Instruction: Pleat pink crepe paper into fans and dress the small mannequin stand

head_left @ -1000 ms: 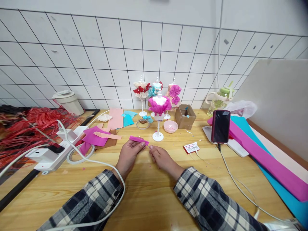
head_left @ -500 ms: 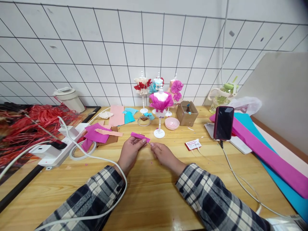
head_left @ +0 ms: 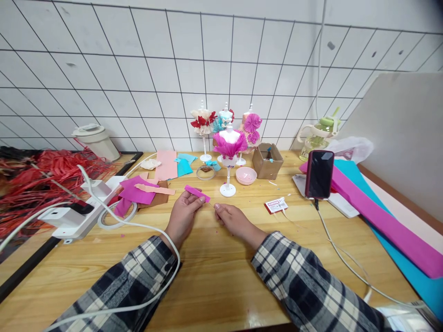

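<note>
My left hand is closed round a folded magenta paper strip, with the thumb lying along its lower edge. Just to the right, my right hand is closed in a pinch, its fingertips close to the strip's right end. A thin line shows between the two hands; whether it is a needle, wire or thread I cannot tell. Behind the hands stands a small white dress form wearing a ruffled magenta paper top. A pink bowl sits to its right.
Paper scraps, a tape roll and a power strip lie left. A white cable crosses my left forearm. At right are a small card, a phone and long paper sheets. A cardboard box stands behind.
My left hand and the magenta strip have shifted slightly left, away from my right hand. The gap between the fingertips is wider. The whole view has moved a little.
</note>
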### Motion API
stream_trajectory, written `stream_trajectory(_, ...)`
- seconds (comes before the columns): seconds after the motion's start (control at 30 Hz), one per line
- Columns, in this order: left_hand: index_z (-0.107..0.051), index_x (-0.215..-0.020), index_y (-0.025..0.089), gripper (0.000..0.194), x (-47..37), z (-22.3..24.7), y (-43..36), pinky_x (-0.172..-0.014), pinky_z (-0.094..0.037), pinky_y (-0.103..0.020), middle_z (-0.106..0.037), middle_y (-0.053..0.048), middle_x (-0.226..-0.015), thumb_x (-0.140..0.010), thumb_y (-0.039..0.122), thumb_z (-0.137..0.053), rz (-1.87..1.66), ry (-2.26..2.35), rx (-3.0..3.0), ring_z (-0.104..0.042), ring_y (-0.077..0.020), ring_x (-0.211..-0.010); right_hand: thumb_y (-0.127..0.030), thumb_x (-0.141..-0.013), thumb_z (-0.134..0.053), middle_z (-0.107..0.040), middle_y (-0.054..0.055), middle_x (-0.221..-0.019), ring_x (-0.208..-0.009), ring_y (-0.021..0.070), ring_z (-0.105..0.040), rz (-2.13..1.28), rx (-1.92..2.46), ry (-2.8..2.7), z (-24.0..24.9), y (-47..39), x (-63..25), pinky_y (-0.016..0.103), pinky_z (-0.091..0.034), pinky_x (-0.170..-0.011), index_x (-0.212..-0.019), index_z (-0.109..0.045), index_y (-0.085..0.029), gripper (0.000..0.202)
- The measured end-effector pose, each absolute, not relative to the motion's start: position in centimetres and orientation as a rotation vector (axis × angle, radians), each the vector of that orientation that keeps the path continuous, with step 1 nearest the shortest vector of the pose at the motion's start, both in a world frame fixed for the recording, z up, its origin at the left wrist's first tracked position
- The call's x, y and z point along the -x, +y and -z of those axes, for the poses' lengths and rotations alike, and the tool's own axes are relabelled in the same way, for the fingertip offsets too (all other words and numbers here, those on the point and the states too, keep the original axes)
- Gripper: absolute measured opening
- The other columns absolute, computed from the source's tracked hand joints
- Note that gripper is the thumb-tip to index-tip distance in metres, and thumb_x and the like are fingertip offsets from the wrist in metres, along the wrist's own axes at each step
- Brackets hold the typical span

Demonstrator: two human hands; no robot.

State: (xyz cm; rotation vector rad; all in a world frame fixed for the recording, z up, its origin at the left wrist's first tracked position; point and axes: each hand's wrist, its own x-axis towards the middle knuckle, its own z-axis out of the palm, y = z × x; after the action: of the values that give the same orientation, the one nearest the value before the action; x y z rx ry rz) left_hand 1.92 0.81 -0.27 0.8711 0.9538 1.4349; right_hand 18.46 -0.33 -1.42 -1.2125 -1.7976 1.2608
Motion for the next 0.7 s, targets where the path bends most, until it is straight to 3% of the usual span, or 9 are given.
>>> stream_trajectory(0.27, -0.062, -0.102, 0.016, 0.044, -1.83, 0.32, 0.64, -0.071, -0.044, -0.026, -0.065, -0.001, -0.077, -0.062, 0.022, -0.078, -1.321, 0.991, -0.966, -0.060, -0.0138, -0.070, -0.056, -0.095, -0.033, -0.044, -0.004, -0.056, -0.052, 0.0105, -0.043, -1.309, 1.267, -1.800, 1.07, -0.41, -18.45, 0.022, -0.032, -0.052, -0.070, -0.051, -0.018, 0.049)
stream_trajectory(0.7, -0.063, -0.102, 0.017, 0.043, -1.53, 0.37, 0.64, -0.071, -0.043, -0.026, -0.066, 0.000, -0.075, -0.063, 0.024, -0.079, -1.276, 0.999, -0.994, -0.059, -0.0140, -0.069, -0.054, -0.094, -0.035, -0.042, -0.005, -0.053, -0.047, 0.0100, -0.039, -1.372, 1.308, -1.762, 0.91, -0.36, -18.33, 0.022, -0.031, -0.048, -0.068, -0.049, -0.019, 0.046)
